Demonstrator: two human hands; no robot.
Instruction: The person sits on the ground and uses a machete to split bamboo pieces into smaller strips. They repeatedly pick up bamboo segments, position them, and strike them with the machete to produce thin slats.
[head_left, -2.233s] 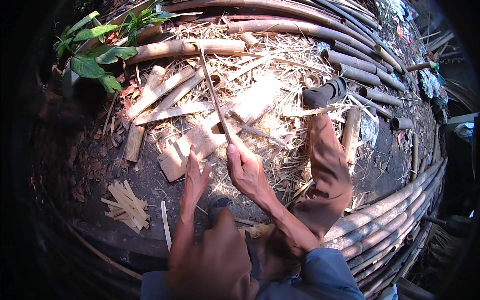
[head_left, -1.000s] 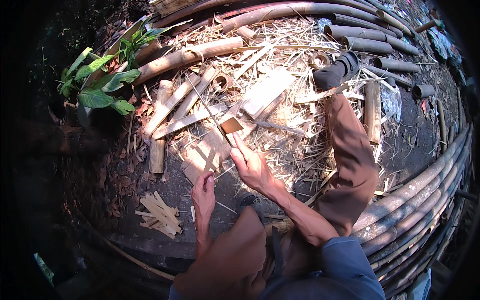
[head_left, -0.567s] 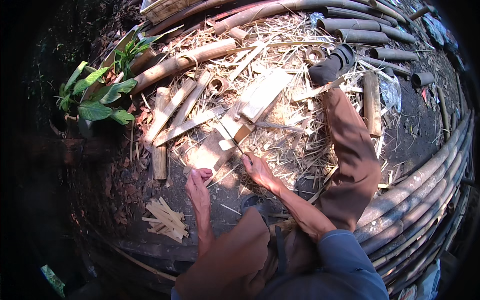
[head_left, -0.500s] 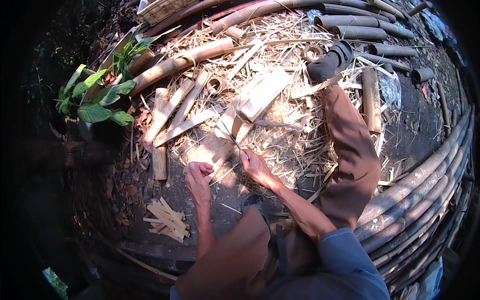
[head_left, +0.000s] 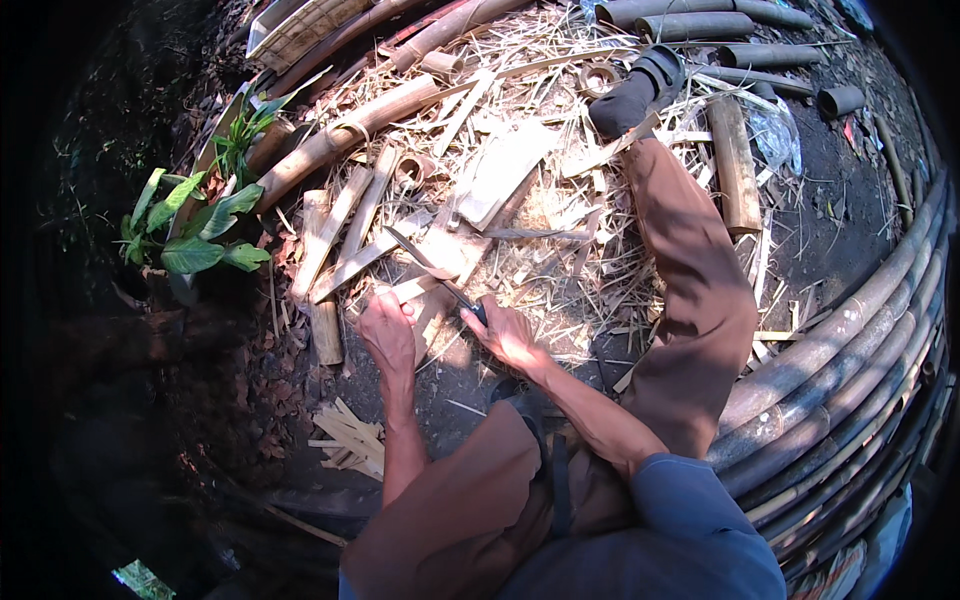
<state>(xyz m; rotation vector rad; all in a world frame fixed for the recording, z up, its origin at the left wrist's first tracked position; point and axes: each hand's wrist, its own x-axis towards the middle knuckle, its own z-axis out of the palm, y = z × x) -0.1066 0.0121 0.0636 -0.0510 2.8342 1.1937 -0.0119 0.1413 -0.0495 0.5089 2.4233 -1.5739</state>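
Note:
My right hand [head_left: 503, 333] grips the dark handle of a long knife [head_left: 432, 268], its slightly curved blade slanting up and left. Close by, my left hand [head_left: 388, 335] is closed on one end of a short, pale bamboo strip [head_left: 414, 288]. The strip's other end reaches the knife blade, and the two appear to touch. Beyond the hands lies a pale, sunlit wooden block [head_left: 507, 172] among shavings. A small pile of split strips [head_left: 350, 438] rests on the ground left of my left forearm.
Split bamboo pieces [head_left: 338, 225] lie ahead on the left, near a leafy plant [head_left: 195, 225]. My outstretched leg [head_left: 690, 270] crosses the right side. Long bamboo poles [head_left: 800, 385] are stacked at the right, and cut bamboo tubes [head_left: 695, 27] lie at the far right.
My left hand has moved up toward the knife and now shows the strip in its grip. The knife has tilted further left. The whole view has shifted slightly.

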